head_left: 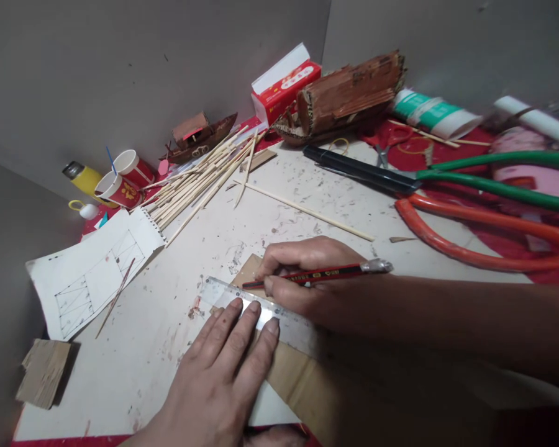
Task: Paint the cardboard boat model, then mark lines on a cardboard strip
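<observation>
A pencil [326, 274] with a dark red and black barrel is pinched in my right hand [307, 267]. Its tip meets a brown cardboard piece [291, 375] close to the upper edge of a clear plastic ruler [298, 332]. My left hand [223, 366] lies flat over the ruler, fingertips pressing it onto the cardboard. The ruler runs at a slant, its right end in the shadow of my right forearm. That shadow also darkens the cardboard's lower right part.
A sketch sheet [102, 273] and a stack of cardboard pieces [44, 372] are at left. Thin wooden sticks [200, 174], paper cups [121, 186] and two brown model boats [345, 96] stand behind. Orange-and-green handled shears [470, 217] lie at right.
</observation>
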A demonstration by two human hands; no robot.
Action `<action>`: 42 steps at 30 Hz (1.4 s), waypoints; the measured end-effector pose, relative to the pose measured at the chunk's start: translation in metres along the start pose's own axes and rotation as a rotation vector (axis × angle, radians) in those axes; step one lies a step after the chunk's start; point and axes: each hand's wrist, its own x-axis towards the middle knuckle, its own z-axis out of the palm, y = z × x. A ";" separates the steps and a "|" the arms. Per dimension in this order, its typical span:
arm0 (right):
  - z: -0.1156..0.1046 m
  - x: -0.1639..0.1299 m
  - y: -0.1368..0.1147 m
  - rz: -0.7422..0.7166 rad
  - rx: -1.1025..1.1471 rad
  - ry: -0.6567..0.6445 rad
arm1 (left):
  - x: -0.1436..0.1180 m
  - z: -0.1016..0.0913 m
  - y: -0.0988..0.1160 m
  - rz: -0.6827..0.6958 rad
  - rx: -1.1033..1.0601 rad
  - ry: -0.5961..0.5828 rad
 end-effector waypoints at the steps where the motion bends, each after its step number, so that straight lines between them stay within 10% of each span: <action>1: -0.001 0.000 -0.001 -0.001 -0.002 0.003 | 0.000 -0.001 0.000 0.001 0.002 -0.001; 21: -0.028 0.005 -0.033 0.426 -0.120 -0.147 | 0.001 -0.001 0.000 0.004 -0.012 0.000; 42: -0.037 0.008 -0.034 0.426 -0.134 -0.156 | 0.000 0.000 0.000 0.003 -0.024 -0.010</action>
